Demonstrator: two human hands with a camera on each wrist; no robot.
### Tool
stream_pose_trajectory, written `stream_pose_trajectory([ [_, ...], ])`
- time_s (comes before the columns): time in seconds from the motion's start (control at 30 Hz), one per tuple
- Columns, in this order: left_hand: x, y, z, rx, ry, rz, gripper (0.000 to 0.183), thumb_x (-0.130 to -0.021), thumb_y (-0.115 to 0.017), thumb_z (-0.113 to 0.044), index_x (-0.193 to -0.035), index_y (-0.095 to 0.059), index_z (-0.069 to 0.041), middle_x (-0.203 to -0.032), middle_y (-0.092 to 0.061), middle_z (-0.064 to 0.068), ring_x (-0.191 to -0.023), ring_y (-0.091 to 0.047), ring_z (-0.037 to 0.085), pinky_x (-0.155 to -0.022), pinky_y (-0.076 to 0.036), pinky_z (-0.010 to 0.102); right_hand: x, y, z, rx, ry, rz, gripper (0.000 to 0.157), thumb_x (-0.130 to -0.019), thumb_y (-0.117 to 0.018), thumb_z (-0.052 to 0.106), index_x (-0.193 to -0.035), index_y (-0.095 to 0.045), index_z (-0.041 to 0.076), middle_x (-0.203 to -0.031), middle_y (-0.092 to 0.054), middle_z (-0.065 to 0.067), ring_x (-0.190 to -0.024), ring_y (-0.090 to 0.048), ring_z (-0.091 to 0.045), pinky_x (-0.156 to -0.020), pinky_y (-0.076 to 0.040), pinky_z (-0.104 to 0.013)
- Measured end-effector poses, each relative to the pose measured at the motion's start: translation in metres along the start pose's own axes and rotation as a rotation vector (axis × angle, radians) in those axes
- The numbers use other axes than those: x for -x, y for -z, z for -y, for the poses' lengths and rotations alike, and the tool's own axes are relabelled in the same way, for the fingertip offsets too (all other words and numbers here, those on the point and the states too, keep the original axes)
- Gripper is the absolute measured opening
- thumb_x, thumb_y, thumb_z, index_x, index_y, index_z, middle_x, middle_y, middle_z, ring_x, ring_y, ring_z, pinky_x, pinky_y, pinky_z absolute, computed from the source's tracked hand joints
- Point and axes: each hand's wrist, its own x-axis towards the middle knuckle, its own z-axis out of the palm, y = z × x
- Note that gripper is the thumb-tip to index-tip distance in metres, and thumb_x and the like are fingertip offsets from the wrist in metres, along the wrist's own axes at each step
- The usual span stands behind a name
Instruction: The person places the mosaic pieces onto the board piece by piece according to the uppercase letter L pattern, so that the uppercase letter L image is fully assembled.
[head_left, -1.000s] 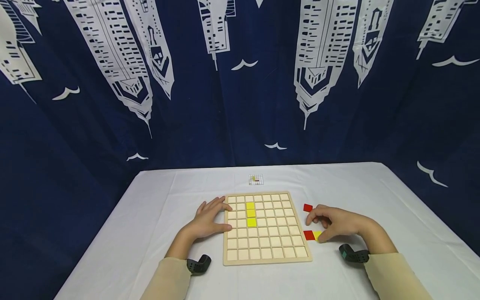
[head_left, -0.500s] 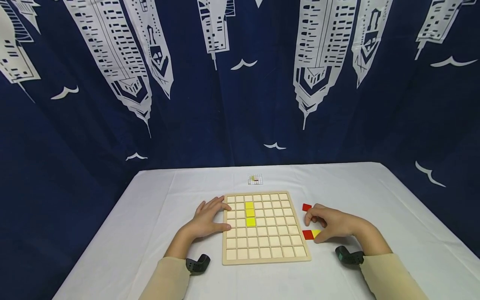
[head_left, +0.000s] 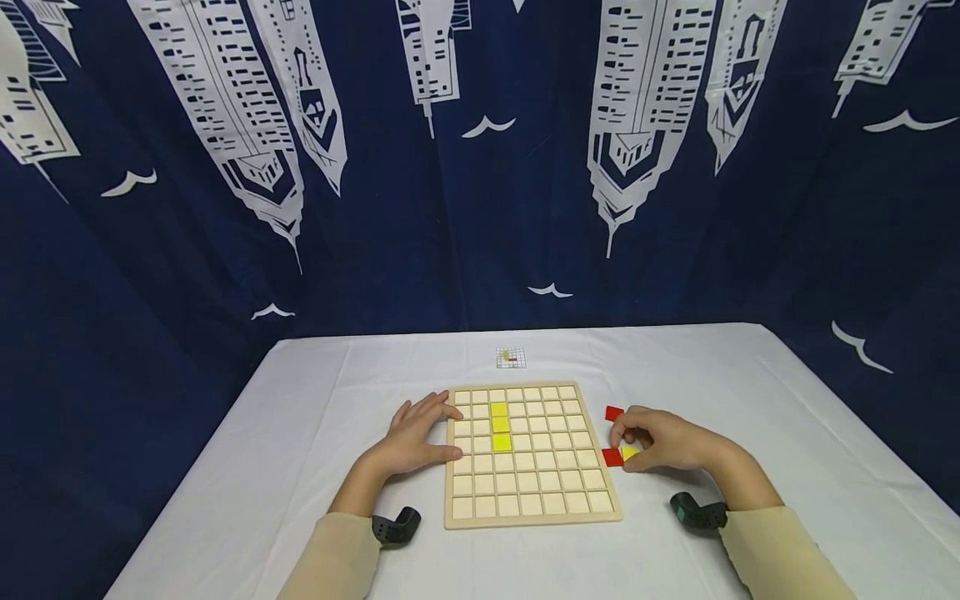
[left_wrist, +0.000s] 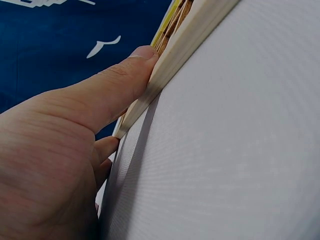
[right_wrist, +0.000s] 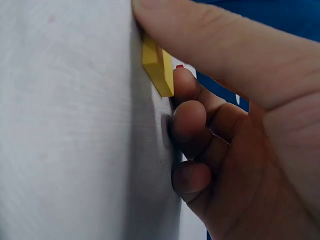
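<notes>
A wooden grid board [head_left: 534,523] lies on the table with three yellow tiles [head_left: 500,425] in one column. My left hand [head_left: 411,443] rests at the board's left edge, fingers extended; in the left wrist view the thumb [left_wrist: 112,87] presses on its rim. Right of the board, my right hand [head_left: 663,442] pinches a loose yellow square tile [head_left: 629,453] between thumb and fingers. The right wrist view shows that yellow tile [right_wrist: 157,67] tilted under the thumb, close over the cloth. A red tile [head_left: 612,457] lies against the board's right side, beside the yellow one.
Another red tile [head_left: 613,412] lies farther back, partly behind the right hand's fingers. A small printed grid card [head_left: 511,358] sits beyond the board. White cloth covers the table [head_left: 360,367]; a dark blue printed curtain [head_left: 450,208] hangs behind it.
The right hand's thumb has closed toward its fingers, bringing the loose yellow tile away from the body. The nearer red tile has shifted the same way. The left hand stays put.
</notes>
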Motion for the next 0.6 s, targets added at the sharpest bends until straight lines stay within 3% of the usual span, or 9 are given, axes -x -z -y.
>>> stream_pose_trajectory([
  [0.6, 0.0007, 0.001, -0.0009, 0.003, -0.01, -0.001, 0.052, -0.08, -0.082, -0.043, -0.125, -0.058, -0.032, -0.166, -0.029, 0.004, -0.156, -0.018, 0.028, -0.126, 0.001, 0.058, -0.0042, -0.0002, 0.0012, 0.0, -0.034, -0.05, 0.026, -0.08, -0.083, 0.018, -0.099, -0.066, 0.015, -0.085, -0.055, 0.0, -0.07, -0.046, -0.007, -0.059, -0.039, -0.021],
])
